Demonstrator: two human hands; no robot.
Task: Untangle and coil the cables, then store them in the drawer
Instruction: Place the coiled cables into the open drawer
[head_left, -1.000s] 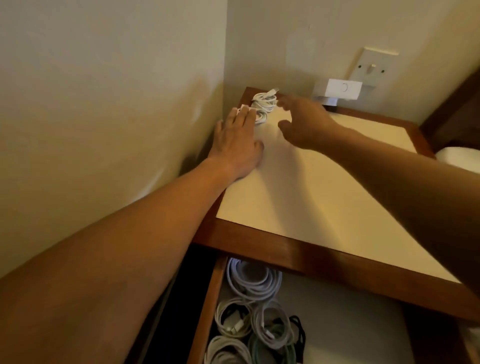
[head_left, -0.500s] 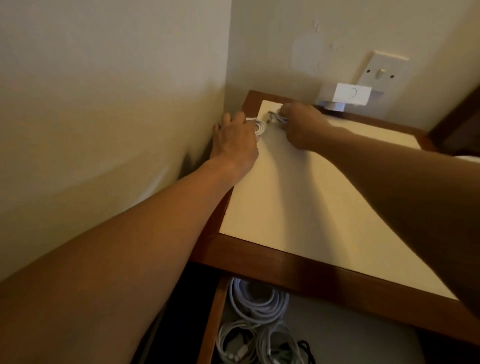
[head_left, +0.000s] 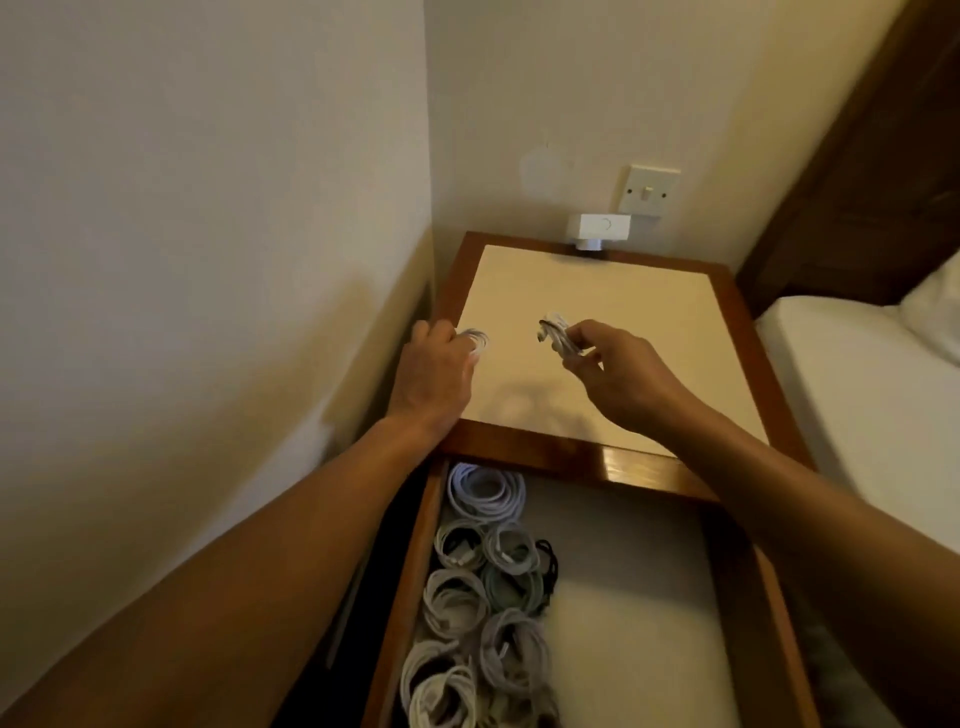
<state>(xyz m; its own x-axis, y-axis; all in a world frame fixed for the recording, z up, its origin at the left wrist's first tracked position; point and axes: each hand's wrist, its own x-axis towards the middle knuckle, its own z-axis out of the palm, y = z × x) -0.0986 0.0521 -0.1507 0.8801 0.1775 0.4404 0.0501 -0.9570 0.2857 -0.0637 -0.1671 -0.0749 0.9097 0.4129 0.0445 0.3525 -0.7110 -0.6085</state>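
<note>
Both hands are raised just above the cream nightstand top (head_left: 597, 291), in the middle of the frame. The left hand (head_left: 436, 369) is at the top's left edge, its fingers curled around a small white cable coil (head_left: 475, 340) that pokes out past the knuckles toward the right. Most of those fingers are hidden behind the back of the hand. The right hand (head_left: 618, 364) is right of centre and pinches a white cable bundle (head_left: 558, 335) between thumb and fingers. The bundle's loops and a plug end stick out to the upper left. The two cables are held apart, with bare tabletop between them.

Below the wooden front edge, the drawer (head_left: 634, 597) is open in the lower part of the frame. A row of coiled cables (head_left: 483, 597), white and grey, is packed along its left side, with a black cable (head_left: 548, 566) beside them. The drawer's right side is bare.

On the wall behind the top are a wall switch (head_left: 652, 189) and a white adapter (head_left: 597, 228). A bed (head_left: 857, 389) with a pillow (head_left: 935, 312) fills the right edge.
</note>
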